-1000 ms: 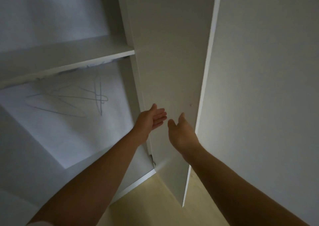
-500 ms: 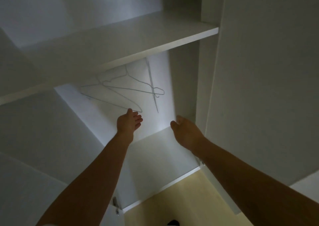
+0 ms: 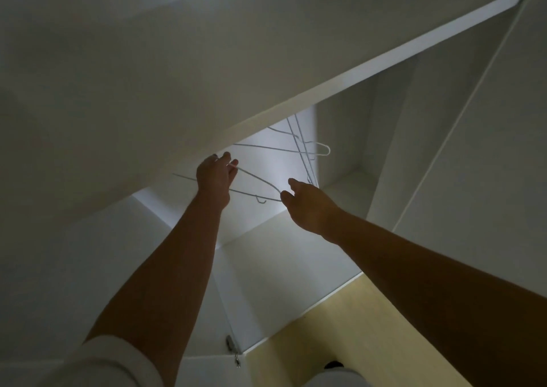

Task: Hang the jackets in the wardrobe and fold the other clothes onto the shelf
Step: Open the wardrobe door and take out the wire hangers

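Both hands reach up beneath the shelf [image 3: 340, 86] into the wardrobe [image 3: 340, 138], the left hand [image 3: 215, 179] curling its fingers round a white wire hanger [image 3: 257, 181], the right hand [image 3: 309, 207] with thumb raised meeting that hanger's end, grip unclear, with more hangers [image 3: 266, 147] just beyond.

The left hand [image 3: 215, 179] and right hand [image 3: 309, 206] grip one wire hanger [image 3: 260, 179] between them; more hangers [image 3: 296, 150] hang just above, under a shelf [image 3: 355, 70]
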Motion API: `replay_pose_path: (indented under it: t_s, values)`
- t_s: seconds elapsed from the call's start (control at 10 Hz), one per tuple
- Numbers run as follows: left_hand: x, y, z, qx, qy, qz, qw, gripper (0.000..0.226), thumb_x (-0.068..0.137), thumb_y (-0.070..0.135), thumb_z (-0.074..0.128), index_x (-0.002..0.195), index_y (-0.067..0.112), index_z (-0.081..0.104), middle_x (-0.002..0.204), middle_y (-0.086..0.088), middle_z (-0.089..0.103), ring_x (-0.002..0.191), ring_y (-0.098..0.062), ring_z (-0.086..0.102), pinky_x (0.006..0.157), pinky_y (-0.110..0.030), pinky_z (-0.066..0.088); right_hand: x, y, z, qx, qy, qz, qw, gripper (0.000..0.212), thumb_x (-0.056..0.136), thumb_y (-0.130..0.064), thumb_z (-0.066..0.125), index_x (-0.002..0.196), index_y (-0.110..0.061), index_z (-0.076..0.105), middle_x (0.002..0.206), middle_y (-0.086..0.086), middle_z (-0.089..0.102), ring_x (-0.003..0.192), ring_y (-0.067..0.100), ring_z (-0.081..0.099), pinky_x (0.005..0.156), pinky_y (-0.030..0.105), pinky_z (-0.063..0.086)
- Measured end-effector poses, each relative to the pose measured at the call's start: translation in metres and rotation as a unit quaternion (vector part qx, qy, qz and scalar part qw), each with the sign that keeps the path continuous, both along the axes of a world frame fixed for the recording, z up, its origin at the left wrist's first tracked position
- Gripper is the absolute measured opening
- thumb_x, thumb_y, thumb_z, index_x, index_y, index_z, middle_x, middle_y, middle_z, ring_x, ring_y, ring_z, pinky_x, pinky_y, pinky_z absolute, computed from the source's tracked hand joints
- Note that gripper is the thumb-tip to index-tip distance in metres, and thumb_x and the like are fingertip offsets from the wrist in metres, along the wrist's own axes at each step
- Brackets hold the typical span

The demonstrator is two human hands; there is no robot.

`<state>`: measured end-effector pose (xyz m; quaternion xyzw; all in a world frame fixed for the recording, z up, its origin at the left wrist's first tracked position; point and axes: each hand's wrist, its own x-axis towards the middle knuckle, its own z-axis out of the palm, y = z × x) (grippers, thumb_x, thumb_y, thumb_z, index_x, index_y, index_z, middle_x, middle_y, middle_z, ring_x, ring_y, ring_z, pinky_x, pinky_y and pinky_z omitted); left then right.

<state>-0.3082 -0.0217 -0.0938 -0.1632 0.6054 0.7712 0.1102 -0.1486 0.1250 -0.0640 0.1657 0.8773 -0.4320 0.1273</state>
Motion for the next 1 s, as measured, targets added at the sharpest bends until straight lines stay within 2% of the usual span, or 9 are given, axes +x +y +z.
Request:
replay_pose_path:
  t_s: [0.1, 0.2, 0.3, 0.4, 0.5, 0.7, 0.8, 0.9, 1.0]
  values:
    - [0.009, -0.001, 0.011, 0.032, 0.016, 0.024, 0.999, 0.008, 0.095, -0.006, 0.06, 0.094, 0.001, 0.062, 0.111, -0.025, 0.068, 0.098, -0.033, 0.071, 0.082, -0.031, 0.061, -0.009, -0.004, 0.0, 0.031, 0.005, 0.021, 0.999, 0.043, 0.108, -0.024, 0.033, 0.144, 0.0, 0.041, 0.141, 0.021, 0.051, 0.127, 0.036, 0.05, 0.098, 0.039, 0.039]
    - [0.004, -0.005, 0.01, 0.014, 0.058, -0.014, 0.998, 0.013, 0.101, -0.002, 0.051, 0.104, 0.004, 0.062, 0.117, -0.021, 0.069, 0.114, -0.033, 0.068, 0.091, -0.032, 0.059, -0.014, -0.008, 0.002, 0.032, 0.008, 0.034, 0.999, 0.044, 0.11, -0.024, 0.031, 0.143, 0.003, 0.042, 0.149, 0.02, 0.044, 0.135, 0.034, 0.043, 0.1, 0.031, 0.029]
    - [0.007, -0.008, 0.019, 0.047, 0.096, -0.003, 0.994, 0.026, 0.1, -0.002, 0.056, 0.126, -0.002, 0.055, 0.103, -0.015, 0.073, 0.104, -0.033, 0.072, 0.081, -0.032, 0.061, -0.016, -0.01, 0.003, 0.014, 0.03, 0.025, 0.999, 0.053, 0.109, -0.032, 0.034, 0.156, -0.008, 0.029, 0.16, 0.01, 0.035, 0.146, 0.027, 0.033, 0.111, 0.029, 0.025]
    - [0.022, -0.006, 0.027, 0.04, 0.118, 0.006, 0.992, 0.031, 0.094, -0.007, 0.063, 0.124, -0.002, 0.057, 0.104, -0.016, 0.073, 0.094, -0.033, 0.075, 0.076, -0.032, 0.061, -0.018, -0.012, 0.002, 0.013, 0.054, 0.02, 0.998, 0.052, 0.108, -0.033, 0.036, 0.154, -0.008, 0.031, 0.154, 0.012, 0.044, 0.14, 0.029, 0.041, 0.108, 0.033, 0.03]
    - [0.042, -0.006, 0.032, 0.032, 0.126, 0.006, 0.991, 0.021, 0.095, -0.009, 0.06, 0.101, 0.007, 0.073, 0.104, -0.015, 0.075, 0.091, -0.033, 0.075, 0.078, -0.033, 0.062, -0.017, -0.012, 0.0, 0.022, 0.063, 0.027, 0.997, 0.053, 0.109, -0.033, 0.034, 0.156, -0.009, 0.028, 0.154, 0.011, 0.044, 0.141, 0.027, 0.041, 0.108, 0.031, 0.029]
    - [0.086, -0.002, 0.025, 0.049, 0.089, -0.006, 0.995, 0.029, 0.093, -0.008, 0.064, 0.121, -0.002, 0.058, 0.111, -0.019, 0.071, 0.093, -0.034, 0.075, 0.076, -0.032, 0.061, 0.006, -0.006, -0.013, 0.042, 0.081, 0.031, 0.995, 0.057, 0.109, -0.036, 0.033, 0.16, -0.015, 0.02, 0.154, 0.009, 0.045, 0.142, 0.025, 0.041, 0.108, 0.025, 0.028]
    - [0.112, 0.007, 0.018, 0.06, 0.057, -0.009, 0.997, 0.029, 0.091, -0.009, 0.066, 0.119, -0.004, 0.06, 0.106, -0.022, 0.073, 0.091, -0.035, 0.075, 0.074, -0.031, 0.061, 0.031, 0.005, -0.021, 0.045, 0.08, 0.017, 0.996, 0.054, 0.108, -0.036, 0.036, 0.159, -0.018, 0.026, 0.139, 0.01, 0.061, 0.129, 0.023, 0.054, 0.09, 0.019, 0.03]
    - [0.136, 0.02, 0.006, 0.072, 0.007, -0.03, 0.997, 0.018, 0.095, -0.007, 0.06, 0.112, -0.002, 0.062, 0.097, -0.019, 0.076, 0.09, -0.034, 0.076, 0.069, -0.03, 0.061, 0.059, 0.012, -0.026, 0.05, 0.111, -0.037, 0.992, 0.046, 0.106, -0.035, 0.044, 0.149, -0.02, 0.046, 0.137, 0.002, 0.063, 0.128, 0.017, 0.057, 0.102, 0.018, 0.033]
    - [0.162, 0.044, -0.011, 0.077, -0.063, -0.071, 0.993, 0.011, 0.098, -0.003, 0.054, 0.106, 0.0, 0.062, 0.088, -0.013, 0.078, 0.088, -0.032, 0.076, 0.066, -0.03, 0.061, 0.09, 0.026, -0.035, 0.051, 0.114, -0.1, 0.987, 0.029, 0.102, -0.03, 0.05, 0.121, -0.019, 0.07, 0.116, -0.001, 0.073, 0.105, 0.017, 0.068, 0.099, 0.031, 0.051]
